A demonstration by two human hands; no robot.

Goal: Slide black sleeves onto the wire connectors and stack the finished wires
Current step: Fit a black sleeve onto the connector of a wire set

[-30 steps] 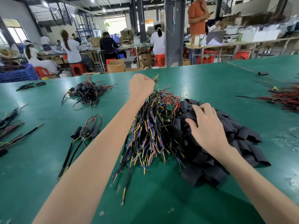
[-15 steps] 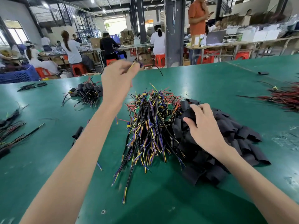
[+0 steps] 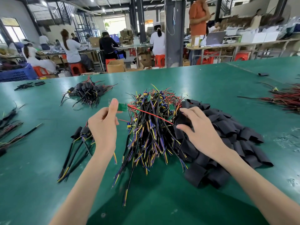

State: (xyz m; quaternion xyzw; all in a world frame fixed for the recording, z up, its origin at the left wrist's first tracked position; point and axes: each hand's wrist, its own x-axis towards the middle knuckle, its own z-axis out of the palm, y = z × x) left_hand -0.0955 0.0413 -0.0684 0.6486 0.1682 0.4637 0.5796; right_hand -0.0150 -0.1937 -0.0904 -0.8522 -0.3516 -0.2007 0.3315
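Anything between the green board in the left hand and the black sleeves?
Yes: the wire pile lies between the green board in the left hand and the black sleeves, which the right hand touches.
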